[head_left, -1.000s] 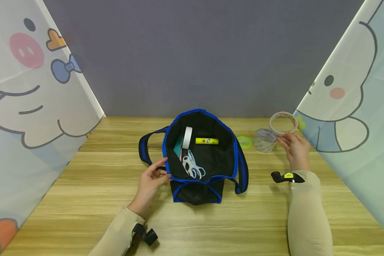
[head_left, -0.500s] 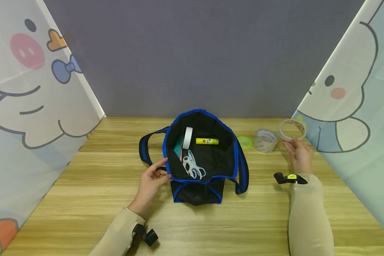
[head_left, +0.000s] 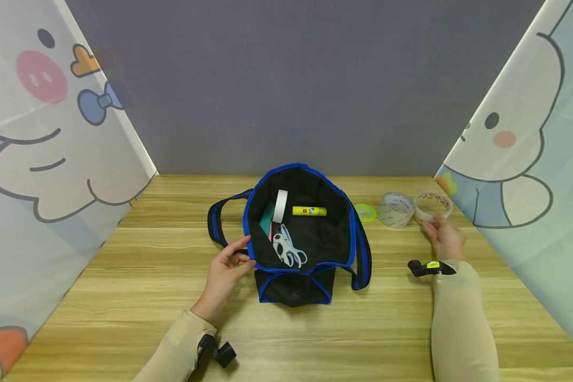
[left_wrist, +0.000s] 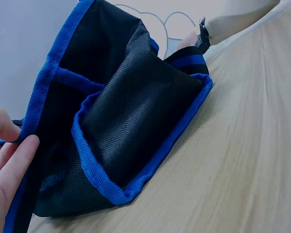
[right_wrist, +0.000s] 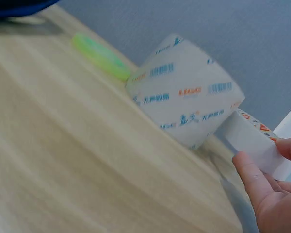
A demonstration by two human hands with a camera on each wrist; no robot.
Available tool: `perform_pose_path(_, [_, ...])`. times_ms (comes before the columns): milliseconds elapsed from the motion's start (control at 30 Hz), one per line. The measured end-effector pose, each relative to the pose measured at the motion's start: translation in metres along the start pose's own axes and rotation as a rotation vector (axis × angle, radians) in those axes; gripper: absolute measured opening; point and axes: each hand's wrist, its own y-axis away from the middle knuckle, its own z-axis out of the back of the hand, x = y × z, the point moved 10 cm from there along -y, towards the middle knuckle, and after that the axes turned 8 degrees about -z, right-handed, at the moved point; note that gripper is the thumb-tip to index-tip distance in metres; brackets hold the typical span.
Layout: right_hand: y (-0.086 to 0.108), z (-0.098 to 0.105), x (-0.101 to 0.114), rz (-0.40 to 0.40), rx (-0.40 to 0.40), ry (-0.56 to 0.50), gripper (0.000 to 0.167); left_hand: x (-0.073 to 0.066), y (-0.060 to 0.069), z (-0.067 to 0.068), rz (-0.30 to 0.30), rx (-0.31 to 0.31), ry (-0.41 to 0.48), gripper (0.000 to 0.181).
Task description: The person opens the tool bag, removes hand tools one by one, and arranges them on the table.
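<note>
A black tool bag with blue trim [head_left: 293, 286] stands with its mouth up at the middle of the table. My left hand [head_left: 225, 273] pinches the left front of its rim between thumb and fingers, seen closely in the left wrist view on the blue edging [left_wrist: 41, 97]. Over at the right, my right hand [head_left: 445, 239] pinches the near edge of a white roll of tape [head_left: 425, 215]. Left of that roll stands a wide clear roll of packing tape [head_left: 395, 215], and beyond it lies a thin yellow-green roll of tape [head_left: 364, 213].
Inside the bag are scissors [head_left: 286, 245], a yellow glue stick [head_left: 309, 211], a white roll [head_left: 279, 206] and a teal item [head_left: 266, 218]. Bag straps [head_left: 361, 260] loop out at both sides. A grey panel [head_left: 286, 90] closes off the back; printed cloth panels flank the wooden table [head_left: 124, 297].
My right hand first shifted right with the white roll of tape, then brought it down toward the table beside the clear roll. The left hand and bag stayed put.
</note>
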Motion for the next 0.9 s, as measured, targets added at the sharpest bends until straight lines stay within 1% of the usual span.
perform_pose_path(167, [-0.003, 0.005, -0.006, -0.060, -0.009, 0.062, 0.018, 0.000, 0.000, 0.000, 0.007, 0.001, 0.000, 0.058])
perform_pose_path(300, [-0.005, 0.007, -0.008, -0.100, -0.007, 0.099, 0.014, 0.000, 0.000, -0.001, 0.005, 0.002, 0.002, 0.058])
perform_pose_path(400, [-0.005, 0.003, -0.007, -0.123, 0.036, 0.159, 0.012, -0.001, 0.000, -0.001, -0.003, 0.003, 0.001, 0.058])
perform_pose_path(667, [-0.004, -0.003, -0.008, -0.218, 0.178, 0.315, 0.011, 0.000, 0.000, 0.000, 0.007, 0.000, 0.001, 0.058])
perform_pose_path(767, [-0.003, -0.004, -0.008, -0.236, 0.213, 0.376, 0.011, 0.000, 0.000, 0.000, 0.008, -0.002, 0.000, 0.058])
perform_pose_path(900, [-0.003, -0.004, -0.008, -0.246, 0.233, 0.442, 0.014, 0.000, 0.000, -0.001, 0.016, -0.003, 0.005, 0.059])
